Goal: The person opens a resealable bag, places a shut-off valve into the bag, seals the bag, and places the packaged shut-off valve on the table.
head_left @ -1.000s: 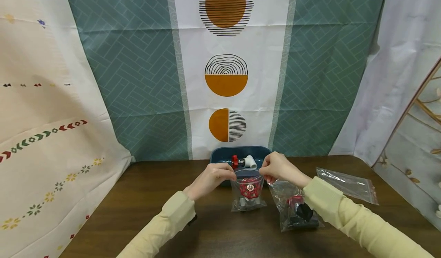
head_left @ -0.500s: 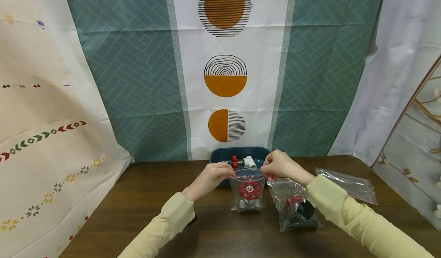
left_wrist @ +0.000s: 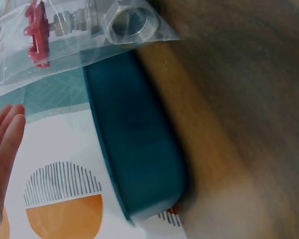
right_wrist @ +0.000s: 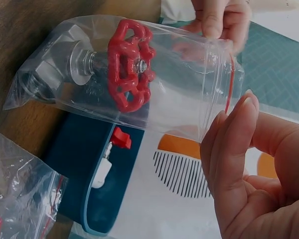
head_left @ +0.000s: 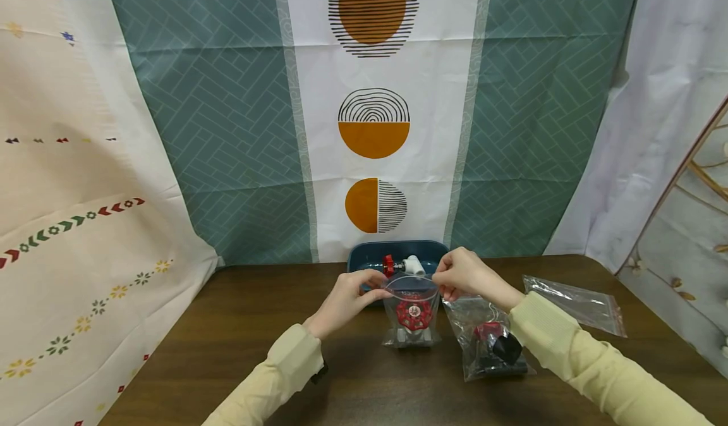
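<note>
A clear zip bag (head_left: 396,322) stands on the table, holding a metal valve (right_wrist: 84,62) with a red handwheel (head_left: 414,313). Its mouth gapes at the top. At the left rim is my left hand (head_left: 344,301), thumb and fingers spread apart around the edge; in the left wrist view its fingers (left_wrist: 10,137) look straight. My right hand (head_left: 467,275) pinches the opposite rim between thumb and fingertips, beside the red zip line in the right wrist view. Whether the left thumb presses on the plastic is hard to tell.
Behind the bag sits a dark blue tray (head_left: 364,251) with a white fitting (head_left: 413,265) and its red handle. To the right lies a second bag (head_left: 469,356) with a red and black item. A flat clear bag (head_left: 574,304) is further right.
My left thumb and fingers have parted at the bag's left rim, where they were together before. The right hand keeps its pinch, and the bag turned slightly so the handwheel faces forward.
</note>
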The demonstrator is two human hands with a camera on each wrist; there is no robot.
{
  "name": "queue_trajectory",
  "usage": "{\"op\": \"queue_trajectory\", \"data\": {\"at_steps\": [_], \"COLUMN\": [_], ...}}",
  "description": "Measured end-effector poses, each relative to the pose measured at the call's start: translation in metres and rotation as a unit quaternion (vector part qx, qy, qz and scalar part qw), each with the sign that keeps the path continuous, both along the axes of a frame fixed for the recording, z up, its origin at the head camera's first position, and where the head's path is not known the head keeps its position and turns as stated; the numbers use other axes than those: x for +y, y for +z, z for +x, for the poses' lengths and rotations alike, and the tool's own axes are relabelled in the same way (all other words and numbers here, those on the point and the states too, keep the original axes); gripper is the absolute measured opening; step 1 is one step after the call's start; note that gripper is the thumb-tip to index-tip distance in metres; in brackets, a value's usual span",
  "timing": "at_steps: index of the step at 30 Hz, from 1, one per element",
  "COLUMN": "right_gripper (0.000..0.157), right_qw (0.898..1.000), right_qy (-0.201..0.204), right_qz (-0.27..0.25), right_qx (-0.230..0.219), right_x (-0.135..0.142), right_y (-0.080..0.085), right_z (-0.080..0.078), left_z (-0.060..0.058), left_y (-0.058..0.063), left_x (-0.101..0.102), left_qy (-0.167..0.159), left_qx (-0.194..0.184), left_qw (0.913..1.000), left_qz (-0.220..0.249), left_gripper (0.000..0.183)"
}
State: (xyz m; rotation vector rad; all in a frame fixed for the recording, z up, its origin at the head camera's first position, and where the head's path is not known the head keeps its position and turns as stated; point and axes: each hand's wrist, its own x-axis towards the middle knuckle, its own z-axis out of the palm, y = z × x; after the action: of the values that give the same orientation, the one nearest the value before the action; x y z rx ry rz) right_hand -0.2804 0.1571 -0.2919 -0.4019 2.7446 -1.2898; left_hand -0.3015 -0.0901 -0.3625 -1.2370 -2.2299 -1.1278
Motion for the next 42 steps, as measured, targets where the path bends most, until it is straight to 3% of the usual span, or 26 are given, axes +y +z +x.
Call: {"op": "queue_trajectory", "data": {"at_steps": [5,12,16,28,38,42], "right_gripper": [0.012,0.012,0.012,0.012,0.014,0.020], "right_qw": [1.000,1.000,1.000,1.000,0.999,0.999], "right_qy": [0.002,-0.005,-0.009,-0.007,0.020,0.006], "right_qz": [-0.004,-0.012,-0.014,-0.018,0.031,0.044], "right_qx": [0.006,0.014,0.017,0.010,0.026,0.025], "right_x": [0.002,0.003,0.005,0.008,0.012,0.011], "right_y": [-0.001,-0.004,-0.005,-0.006,0.000,0.006], "right_z": [-0.001,-0.003,-0.003,-0.003,-0.004,-0.003], "left_z": [0.000,0.027,0.027,0.027,0.026,0.026], "left_y": [-0.003,0.026,0.026,0.024,0.023,0.023], "left_x": [0.000,0.003,0.003,0.004,0.005,0.005], "left_qy": [-0.011,-0.023,-0.027,-0.037,-0.032,-0.033], "left_qx": [-0.018,-0.047,-0.055,0.007,0.022,0.027], "left_qw": [0.9996,0.9983,0.9978,0.9990,0.9987,0.9985], "left_qz": [0.019,0.026,0.023,0.024,0.033,0.034], "left_gripper": [0.012,0.011,0.010,0.010,0.011,0.012]}}
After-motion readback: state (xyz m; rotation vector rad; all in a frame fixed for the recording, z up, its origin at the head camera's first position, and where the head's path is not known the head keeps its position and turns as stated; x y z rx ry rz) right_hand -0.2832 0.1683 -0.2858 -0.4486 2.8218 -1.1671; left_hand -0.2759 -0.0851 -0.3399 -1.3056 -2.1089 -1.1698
